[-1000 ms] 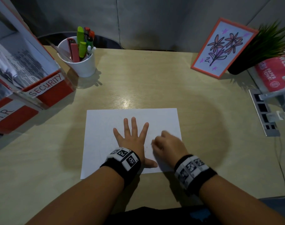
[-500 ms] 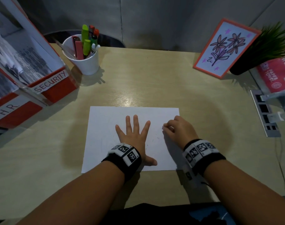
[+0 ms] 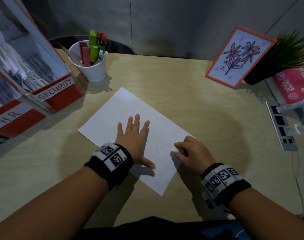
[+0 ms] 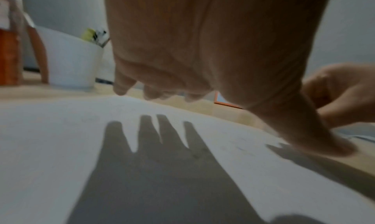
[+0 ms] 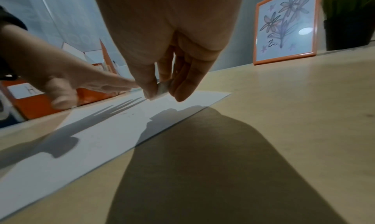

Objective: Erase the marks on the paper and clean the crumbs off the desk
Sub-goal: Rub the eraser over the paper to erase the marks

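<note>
A white sheet of paper (image 3: 130,108) lies turned at an angle on the wooden desk (image 3: 191,94). My left hand (image 3: 133,134) is spread over the sheet's middle with straight fingers; in the left wrist view the palm (image 4: 202,43) hovers over its own shadow on the paper (image 4: 50,139). My right hand (image 3: 191,154) sits at the sheet's right corner and pinches a small white eraser (image 5: 162,88) between thumb and fingers, just above the paper (image 5: 113,131). A few thin dark crumbs (image 3: 156,148) lie on the sheet between the two hands.
A white cup of markers (image 3: 89,64) stands at the back left beside red file trays (image 3: 49,94). A framed flower drawing (image 3: 239,57), a potted plant (image 3: 284,54) and a paper towel pack (image 3: 293,85) are at the back right. A power strip (image 3: 281,127) runs along the right edge.
The sheet has turned from square to diagonal under my left hand. My right hand has shifted right and nearer, to the sheet's right corner.
</note>
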`<state>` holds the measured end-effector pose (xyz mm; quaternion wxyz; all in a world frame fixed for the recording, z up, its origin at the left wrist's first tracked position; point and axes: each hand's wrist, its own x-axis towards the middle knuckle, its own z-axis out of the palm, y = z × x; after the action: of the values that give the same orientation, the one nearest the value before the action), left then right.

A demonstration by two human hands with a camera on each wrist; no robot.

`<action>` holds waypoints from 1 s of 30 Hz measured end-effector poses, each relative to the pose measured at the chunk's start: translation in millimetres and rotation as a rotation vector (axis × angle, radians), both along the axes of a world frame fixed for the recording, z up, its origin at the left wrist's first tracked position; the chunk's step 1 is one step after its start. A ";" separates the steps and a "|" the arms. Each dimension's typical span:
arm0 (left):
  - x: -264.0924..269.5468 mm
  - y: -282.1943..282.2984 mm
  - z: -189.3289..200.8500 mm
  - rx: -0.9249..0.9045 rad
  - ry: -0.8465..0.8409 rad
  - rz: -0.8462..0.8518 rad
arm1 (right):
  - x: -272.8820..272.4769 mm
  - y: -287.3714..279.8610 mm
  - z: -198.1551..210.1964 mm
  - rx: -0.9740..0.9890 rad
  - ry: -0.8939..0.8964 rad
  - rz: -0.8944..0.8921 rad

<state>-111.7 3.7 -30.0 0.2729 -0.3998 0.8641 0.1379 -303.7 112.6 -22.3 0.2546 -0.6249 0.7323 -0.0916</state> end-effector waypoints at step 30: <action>-27.7 36.7 -24.1 0.094 -0.064 0.169 | 40.3 7.6 -0.4 0.055 0.097 0.179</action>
<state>-139.4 40.3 -54.2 0.3064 -0.4623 0.8106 0.1881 -263.4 120.2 -22.6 0.2431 -0.6844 0.6872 -0.0180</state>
